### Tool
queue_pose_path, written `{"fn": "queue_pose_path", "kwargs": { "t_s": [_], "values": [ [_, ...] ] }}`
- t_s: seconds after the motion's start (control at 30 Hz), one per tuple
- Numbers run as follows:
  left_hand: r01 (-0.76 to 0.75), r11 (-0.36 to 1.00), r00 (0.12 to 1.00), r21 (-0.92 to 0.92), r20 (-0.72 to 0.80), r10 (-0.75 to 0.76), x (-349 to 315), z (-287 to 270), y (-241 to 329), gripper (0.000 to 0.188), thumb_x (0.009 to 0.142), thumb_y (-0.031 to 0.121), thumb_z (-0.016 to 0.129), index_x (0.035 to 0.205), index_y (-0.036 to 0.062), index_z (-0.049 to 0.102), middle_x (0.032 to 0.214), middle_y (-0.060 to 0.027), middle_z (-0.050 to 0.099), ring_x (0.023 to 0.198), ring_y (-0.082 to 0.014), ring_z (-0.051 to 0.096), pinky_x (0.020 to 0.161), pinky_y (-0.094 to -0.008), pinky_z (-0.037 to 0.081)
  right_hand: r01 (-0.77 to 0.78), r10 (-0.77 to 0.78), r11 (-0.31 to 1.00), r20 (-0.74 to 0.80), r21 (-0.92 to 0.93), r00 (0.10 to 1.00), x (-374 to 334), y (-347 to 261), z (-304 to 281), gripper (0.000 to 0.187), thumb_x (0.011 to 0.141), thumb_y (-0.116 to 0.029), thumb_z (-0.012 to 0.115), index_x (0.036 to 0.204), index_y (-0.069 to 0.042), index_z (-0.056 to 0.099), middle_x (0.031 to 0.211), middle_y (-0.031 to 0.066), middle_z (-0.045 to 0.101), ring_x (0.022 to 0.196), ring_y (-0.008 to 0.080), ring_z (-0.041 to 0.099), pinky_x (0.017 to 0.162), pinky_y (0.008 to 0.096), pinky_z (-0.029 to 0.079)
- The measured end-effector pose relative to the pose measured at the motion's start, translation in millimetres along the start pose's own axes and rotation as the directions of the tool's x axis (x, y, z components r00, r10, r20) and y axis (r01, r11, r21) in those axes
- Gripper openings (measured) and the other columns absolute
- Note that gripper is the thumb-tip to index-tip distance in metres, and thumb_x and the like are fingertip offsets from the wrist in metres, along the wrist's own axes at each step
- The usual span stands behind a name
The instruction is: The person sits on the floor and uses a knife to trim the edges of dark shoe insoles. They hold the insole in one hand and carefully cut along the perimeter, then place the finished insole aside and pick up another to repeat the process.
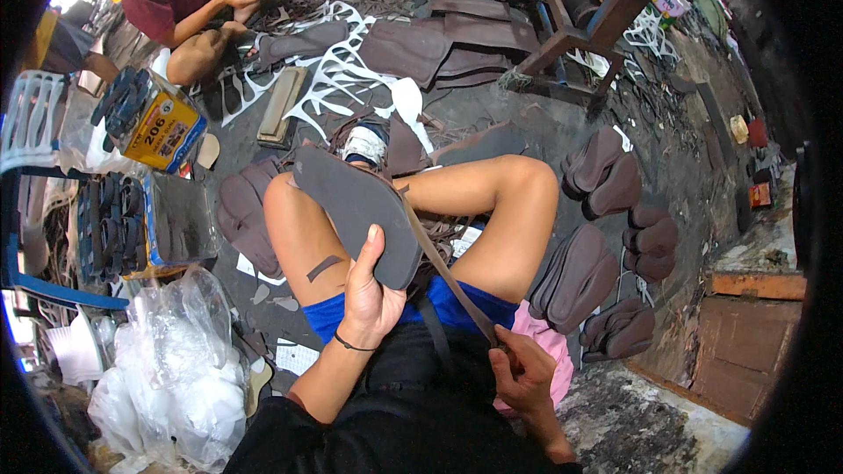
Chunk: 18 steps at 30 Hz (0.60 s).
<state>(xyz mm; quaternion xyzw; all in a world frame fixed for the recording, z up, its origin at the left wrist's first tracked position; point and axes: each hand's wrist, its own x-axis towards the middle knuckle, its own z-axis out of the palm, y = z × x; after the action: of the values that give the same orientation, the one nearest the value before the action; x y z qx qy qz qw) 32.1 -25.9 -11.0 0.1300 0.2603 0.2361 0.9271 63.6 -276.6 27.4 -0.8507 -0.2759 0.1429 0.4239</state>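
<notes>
One held sole (356, 211), one held strip (445, 269)

Sole (364, 215) dark grey; strip (444, 269) brown; shorts (493, 305) blue.

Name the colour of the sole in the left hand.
The sole is dark grey, clearest in head view.

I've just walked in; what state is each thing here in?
Left hand: closed on the dark sole, thumb on top.
Right hand: pinching the brown strip.
Dark sole: held up, broad face showing.
Brown strip: drawn out nearly straight.
Clear plastic bag: bulging with white contents.
Soles at right: stacked together.
Pink cloth: bunched up.
</notes>
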Motion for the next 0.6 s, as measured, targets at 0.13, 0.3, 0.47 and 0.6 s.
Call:
{"fn": "queue_pose_path", "kwargs": {
  "t_s": [0.13,0.3,0.47,0.6],
  "values": [
    [0.008,1.0,1.0,-0.006,-0.014,-0.008,2,3,1,0.036,0.103,0.029,0.057,0.127,0.0024,0.057,0.118,-0.0106,0.067,0.106,-0.019,0.066,0.093,-0.0314,0.056,0.022,-0.022,1.0,0.014,-0.013,1.0,-5,4,-1,0.03,0.086,-0.009,0.074,0.114,0.0,0.069,0.091,0.0131,0.071,0.068,0.0204,0.067,0.062,0.0306,0.055],
    [-0.008,1.0,1.0,0.027,-0.02,0.009,0,-11,-1,0.035,0.102,0.026,0.058,0.127,0.0015,0.056,0.119,-0.012,0.066,0.107,-0.0206,0.066,0.094,-0.033,0.055,-0.043,0.042,0.999,0.045,0.015,0.998,-1,-6,-1,0.03,0.086,-0.01,0.074,0.115,0.0,0.069,0.09,0.0133,0.071,0.066,0.0195,0.066,0.061,0.03,0.054],
    [0.018,0.999,1.0,0.045,0.019,-0.019,-14,-36,-2,0.034,0.101,0.022,0.058,0.127,0.0001,0.056,0.117,-0.013,0.067,0.107,-0.0228,0.066,0.096,-0.0348,0.055,-0.078,0.074,0.996,0.114,0.034,0.991,13,-20,6,0.029,0.088,-0.011,0.073,0.115,-0.001,0.069,0.087,0.0114,0.07,0.062,0.0172,0.063,0.058,0.0294,0.052],
    [0.036,0.998,0.999,0.043,-0.021,-0.035,-25,-51,0,0.034,0.101,0.021,0.059,0.127,-0.0005,0.055,0.116,-0.0141,0.067,0.106,-0.0245,0.067,0.094,-0.0373,0.056,-0.073,0.067,0.997,0.135,0.038,0.989,28,-31,16,0.027,0.089,-0.012,0.072,0.114,-0.001,0.069,0.083,0.0109,0.068,0.06,0.0182,0.062,0.056,0.0308,0.05]
  ]
}}
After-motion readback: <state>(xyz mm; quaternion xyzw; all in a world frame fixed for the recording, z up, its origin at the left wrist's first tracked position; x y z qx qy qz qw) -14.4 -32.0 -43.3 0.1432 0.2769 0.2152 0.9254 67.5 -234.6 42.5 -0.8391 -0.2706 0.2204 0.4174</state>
